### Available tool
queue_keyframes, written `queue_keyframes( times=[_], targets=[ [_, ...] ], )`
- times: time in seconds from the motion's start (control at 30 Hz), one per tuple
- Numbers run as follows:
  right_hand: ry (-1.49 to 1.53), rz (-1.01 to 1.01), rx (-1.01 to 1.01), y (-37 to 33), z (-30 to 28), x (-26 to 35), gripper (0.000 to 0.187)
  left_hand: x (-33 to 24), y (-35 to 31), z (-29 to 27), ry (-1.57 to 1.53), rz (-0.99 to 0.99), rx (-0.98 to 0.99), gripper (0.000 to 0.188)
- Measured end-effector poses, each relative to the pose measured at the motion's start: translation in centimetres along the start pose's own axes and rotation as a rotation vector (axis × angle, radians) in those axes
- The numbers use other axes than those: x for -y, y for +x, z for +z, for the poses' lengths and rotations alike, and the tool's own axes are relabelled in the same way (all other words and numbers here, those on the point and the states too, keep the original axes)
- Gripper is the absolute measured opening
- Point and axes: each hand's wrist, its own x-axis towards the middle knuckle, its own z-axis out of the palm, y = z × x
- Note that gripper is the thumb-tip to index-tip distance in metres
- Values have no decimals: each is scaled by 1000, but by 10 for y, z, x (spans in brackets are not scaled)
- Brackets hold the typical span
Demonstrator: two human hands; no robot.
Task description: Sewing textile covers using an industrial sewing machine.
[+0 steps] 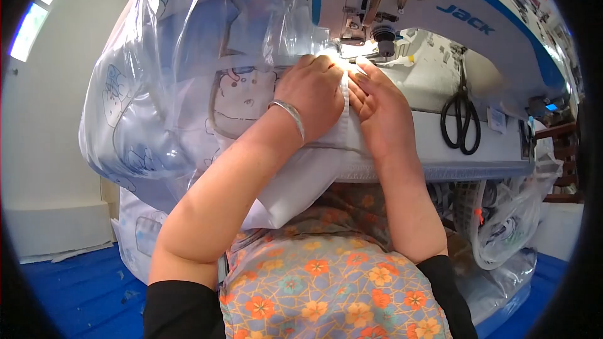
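Observation:
Pale fabric [289, 179] with outlined cartoon prints lies over the sewing table, its white edge running up to the lit needle area of a sewing machine [414, 22]. My left hand [317, 91], with a silver bangle at the wrist, presses on the fabric just left of that edge, fingers bent and closed on it. Close beside it on the right, my right hand [382, 97] holds the same edge with curled fingers. Both sets of fingertips are in front of the needle area, where glare and the hands hide the exact grip.
Black-handled scissors [461, 119] lie on the table right of my right hand. Clear plastic sheeting [169, 44] covers bulky printed fabric on the left. A basket [468, 213] and a plastic bag [512, 232] are below the table's right side. The floor [75, 295] is blue.

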Motion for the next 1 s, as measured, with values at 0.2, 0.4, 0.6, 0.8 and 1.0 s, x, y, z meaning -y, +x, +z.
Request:
queue_keyframes(
  times=[0.2, 0.4, 0.6, 0.8, 1.0],
  targets=[
    [-58, -29, 0, -3, 3, -1, 49, 4, 0, 9, 137, 29, -69, 19],
    [-239, -189, 85, 8, -19, 9, 31, 4, -1, 16, 207, 79, -108, 21],
    [-950, -598, -34, 33, -30, 47, 19, 0, 2, 12, 158, 77, 30, 20],
    [-1227, -895, -64, 36, -25, 64, 11, 3, 2, 18, 169, 120, -30, 19],
    [-1310, -733, 81, 6, -35, 46, 14, -37, -50, -32, 81, 80, 31, 39]
  ],
)
